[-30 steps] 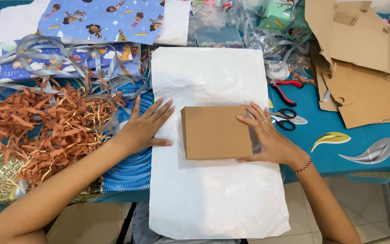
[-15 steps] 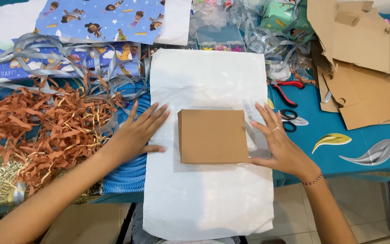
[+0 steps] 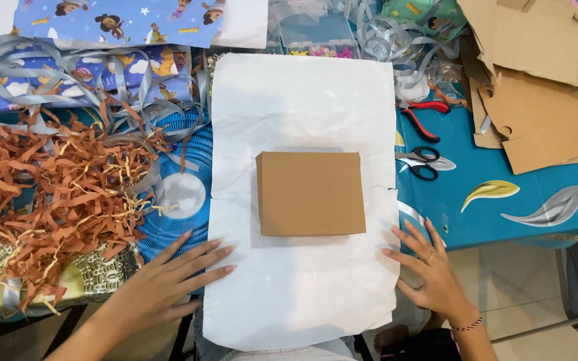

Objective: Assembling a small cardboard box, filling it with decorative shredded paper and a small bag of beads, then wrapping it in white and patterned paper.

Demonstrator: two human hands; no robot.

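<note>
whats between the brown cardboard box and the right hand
In the head view, only bare white wrapping paper lies between the closed brown cardboard box and the right hand. The hand's fingertips rest at the sheet's right edge, apart from the box.

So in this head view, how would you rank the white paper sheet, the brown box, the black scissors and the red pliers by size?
1. White paper sheet
2. Brown box
3. Black scissors and red pliers: they look about alike, too close to rank.

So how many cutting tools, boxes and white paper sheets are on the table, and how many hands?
Closed brown box: 1
White paper sheet under it: 1
Black-handled scissors: 1
Red-handled pliers: 1
Hands: 2, the left hand and the right hand, both flat at the sheet's near edges
Total: 6
</note>
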